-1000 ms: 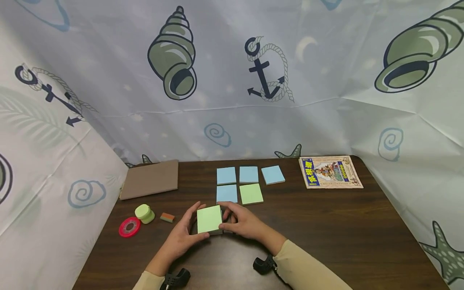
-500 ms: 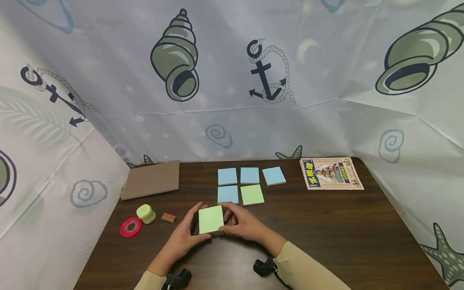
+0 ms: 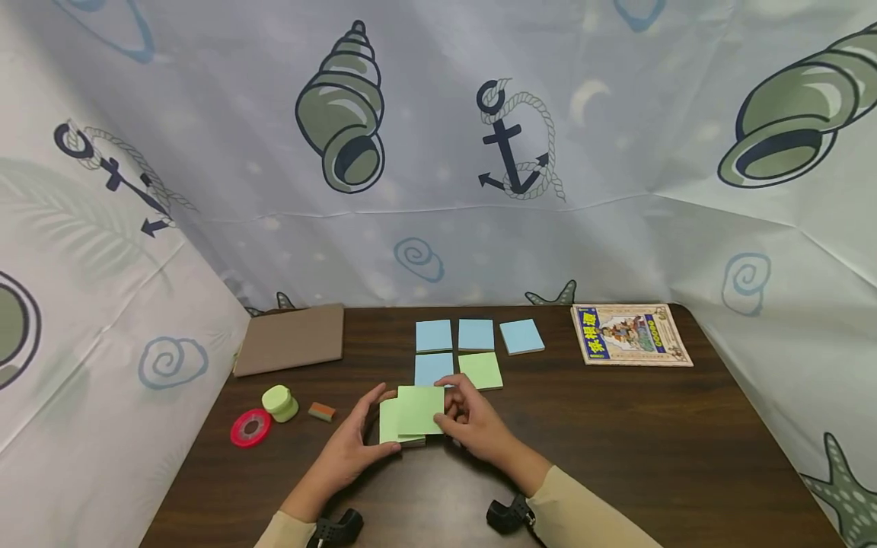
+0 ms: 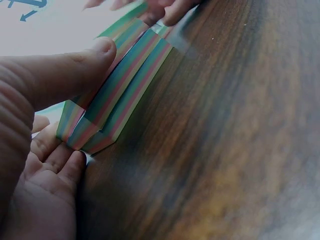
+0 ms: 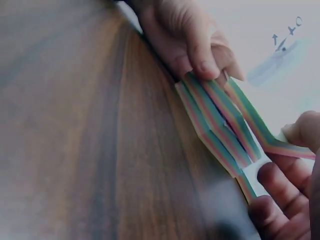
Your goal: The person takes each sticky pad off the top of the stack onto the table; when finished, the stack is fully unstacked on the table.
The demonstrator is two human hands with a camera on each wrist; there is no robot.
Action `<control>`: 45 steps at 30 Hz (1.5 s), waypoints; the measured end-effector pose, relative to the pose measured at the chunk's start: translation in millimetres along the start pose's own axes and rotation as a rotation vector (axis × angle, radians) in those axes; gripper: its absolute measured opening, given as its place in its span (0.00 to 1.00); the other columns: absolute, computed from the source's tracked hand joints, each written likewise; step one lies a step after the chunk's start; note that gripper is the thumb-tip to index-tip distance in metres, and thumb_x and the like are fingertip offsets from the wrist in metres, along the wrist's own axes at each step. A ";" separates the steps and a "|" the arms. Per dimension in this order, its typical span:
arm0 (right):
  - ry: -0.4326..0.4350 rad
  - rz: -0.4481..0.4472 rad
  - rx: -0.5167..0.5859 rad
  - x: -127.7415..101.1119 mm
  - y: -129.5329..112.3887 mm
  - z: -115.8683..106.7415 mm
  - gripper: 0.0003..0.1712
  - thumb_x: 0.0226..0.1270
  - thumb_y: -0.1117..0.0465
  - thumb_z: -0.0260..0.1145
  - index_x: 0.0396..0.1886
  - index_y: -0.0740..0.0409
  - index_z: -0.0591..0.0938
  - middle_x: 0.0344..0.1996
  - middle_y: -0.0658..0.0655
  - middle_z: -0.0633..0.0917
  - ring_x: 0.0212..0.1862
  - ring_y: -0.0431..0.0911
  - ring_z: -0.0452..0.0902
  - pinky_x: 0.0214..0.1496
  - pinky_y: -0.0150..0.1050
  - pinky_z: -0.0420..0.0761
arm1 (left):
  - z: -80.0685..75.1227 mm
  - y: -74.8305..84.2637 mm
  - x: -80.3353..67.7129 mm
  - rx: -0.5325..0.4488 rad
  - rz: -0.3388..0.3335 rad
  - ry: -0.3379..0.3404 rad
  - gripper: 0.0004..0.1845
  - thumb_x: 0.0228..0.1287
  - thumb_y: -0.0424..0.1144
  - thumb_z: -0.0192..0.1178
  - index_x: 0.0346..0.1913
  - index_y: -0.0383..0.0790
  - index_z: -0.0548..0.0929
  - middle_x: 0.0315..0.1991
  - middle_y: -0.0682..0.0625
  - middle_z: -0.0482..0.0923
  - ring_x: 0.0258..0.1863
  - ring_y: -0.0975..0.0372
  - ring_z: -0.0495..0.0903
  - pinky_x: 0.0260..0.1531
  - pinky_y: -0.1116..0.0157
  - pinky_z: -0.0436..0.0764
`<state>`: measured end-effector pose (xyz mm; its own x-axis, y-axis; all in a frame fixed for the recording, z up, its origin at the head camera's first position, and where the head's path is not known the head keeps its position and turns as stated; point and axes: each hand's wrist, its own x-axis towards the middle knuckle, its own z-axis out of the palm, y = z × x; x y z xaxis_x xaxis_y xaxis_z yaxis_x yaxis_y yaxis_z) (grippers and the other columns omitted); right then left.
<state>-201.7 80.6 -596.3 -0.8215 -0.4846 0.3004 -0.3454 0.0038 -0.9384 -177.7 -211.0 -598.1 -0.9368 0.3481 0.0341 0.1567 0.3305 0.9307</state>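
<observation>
- Between the two hands, over the near part of the table (image 3: 617, 441), is a stack of note pads (image 3: 388, 420); its green top pad (image 3: 421, 411) sits offset to the right.
- Left hand (image 3: 349, 447) grips the stack, thumb against the near side.
- Right hand (image 3: 476, 422) pinches the top pad at its right edge.
- Striped edges (image 4: 125, 82) show clearly only in the wrist views; from the head view the tops look plain green.
- Beyond the hands lie four blue pads (image 3: 434, 336) and one green pad (image 3: 481, 371), seen only from the head.
- Farther left: a small block (image 3: 322, 412), a red ring (image 3: 241, 435) and a brown board (image 3: 291, 341).
</observation>
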 end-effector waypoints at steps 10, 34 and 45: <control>0.184 -0.058 0.046 -26.6 -4.5 -22.7 0.27 0.79 0.73 0.65 0.72 0.60 0.70 0.43 0.68 0.75 0.26 0.53 0.79 0.21 0.48 0.85 | -0.6 -1.1 0.5 0.016 0.014 -0.006 0.60 0.63 0.40 0.81 0.89 0.42 0.51 0.84 0.46 0.66 0.89 0.48 0.52 0.71 0.87 0.53; 0.577 -0.066 -0.232 -50.0 8.7 -116.7 0.23 0.76 0.78 0.62 0.64 0.59 0.84 0.35 0.61 0.78 0.28 0.40 0.71 0.27 0.31 0.73 | 0.3 -3.9 -0.2 0.041 0.015 -0.003 0.60 0.64 0.43 0.81 0.89 0.43 0.51 0.85 0.46 0.65 0.88 0.46 0.55 0.73 0.84 0.56; 0.843 0.175 -0.256 -52.9 11.3 -131.2 0.10 0.84 0.64 0.61 0.50 0.57 0.88 0.33 0.55 0.70 0.30 0.43 0.65 0.34 0.35 0.66 | 1.3 -1.1 -0.5 0.045 0.007 -0.007 0.60 0.64 0.43 0.81 0.89 0.43 0.50 0.85 0.47 0.64 0.88 0.47 0.54 0.73 0.85 0.55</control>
<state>-221.6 221.1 -600.4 -0.8973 0.3439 0.2768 -0.1917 0.2613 -0.9460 -177.0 -210.4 -599.6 -0.9335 0.3566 0.0379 0.1773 0.3670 0.9132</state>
